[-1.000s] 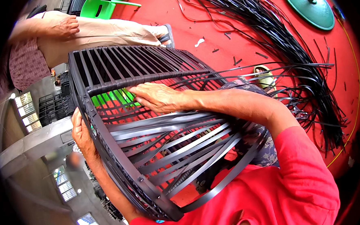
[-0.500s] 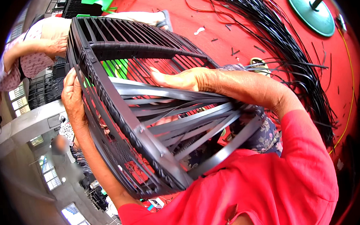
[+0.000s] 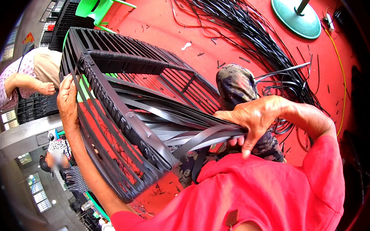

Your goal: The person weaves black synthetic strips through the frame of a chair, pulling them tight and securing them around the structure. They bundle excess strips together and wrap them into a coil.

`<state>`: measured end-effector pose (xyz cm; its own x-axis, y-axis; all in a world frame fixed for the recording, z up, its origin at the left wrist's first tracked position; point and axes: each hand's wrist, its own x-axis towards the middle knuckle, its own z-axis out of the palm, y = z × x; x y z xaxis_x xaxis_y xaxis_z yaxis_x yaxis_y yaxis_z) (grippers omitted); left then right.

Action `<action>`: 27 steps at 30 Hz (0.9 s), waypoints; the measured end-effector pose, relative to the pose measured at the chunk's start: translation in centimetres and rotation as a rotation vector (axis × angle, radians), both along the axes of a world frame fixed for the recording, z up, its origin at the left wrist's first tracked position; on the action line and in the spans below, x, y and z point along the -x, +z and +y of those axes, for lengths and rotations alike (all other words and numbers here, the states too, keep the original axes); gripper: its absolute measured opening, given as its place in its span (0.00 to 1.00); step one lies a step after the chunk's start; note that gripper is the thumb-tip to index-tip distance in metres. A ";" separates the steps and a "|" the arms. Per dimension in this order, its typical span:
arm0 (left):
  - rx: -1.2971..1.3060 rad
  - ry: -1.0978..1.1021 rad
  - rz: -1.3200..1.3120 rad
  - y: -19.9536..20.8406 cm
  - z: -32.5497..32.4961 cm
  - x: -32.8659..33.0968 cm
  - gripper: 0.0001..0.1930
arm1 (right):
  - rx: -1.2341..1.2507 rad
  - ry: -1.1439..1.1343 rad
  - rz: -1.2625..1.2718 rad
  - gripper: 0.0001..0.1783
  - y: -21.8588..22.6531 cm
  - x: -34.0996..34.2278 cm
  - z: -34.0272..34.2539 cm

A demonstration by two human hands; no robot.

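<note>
A black furniture frame (image 3: 128, 118), strung with flat plastic strips, lies tilted across my lap. At its left side my left hand (image 3: 68, 98) grips the edge, fingers curled over the side strips. Loose grey-black plastic strips (image 3: 174, 116) run from the frame's near bar and come together on the right. My right hand (image 3: 254, 118) is closed round that bunch near my knee, thumb pointing down. Part of the bunch is hidden inside the palm.
A long heap of black strips (image 3: 252, 32) lies on the red floor (image 3: 159, 16). Beyond the frame is a green chair (image 3: 93, 9). A round green stand base (image 3: 297, 15) and a yellow cord (image 3: 341, 74) are at the right. A co-worker's hand (image 3: 46, 88) is at the left.
My right hand, earlier open over the spread strips, has moved right and closed round them in a bunch. The frame has shifted slightly left. The co-worker's hand has come away from the frame.
</note>
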<state>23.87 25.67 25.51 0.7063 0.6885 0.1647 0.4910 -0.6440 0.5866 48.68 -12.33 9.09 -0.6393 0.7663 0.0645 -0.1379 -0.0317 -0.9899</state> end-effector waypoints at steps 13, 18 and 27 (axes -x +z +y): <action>-0.224 -0.182 0.013 -0.6 0.1 0.2 0.17 | -0.794 -1.749 -1.495 0.17 4.2 -20.8 -0.1; -0.224 -0.118 -0.006 -1.4 1.0 1.9 0.16 | -0.205 -1.430 -1.455 0.19 -8.2 -24.1 -2.9; -0.051 -0.012 -0.027 -1.4 2.6 0.7 0.15 | -0.005 -1.795 -0.578 0.24 -10.5 -34.8 0.4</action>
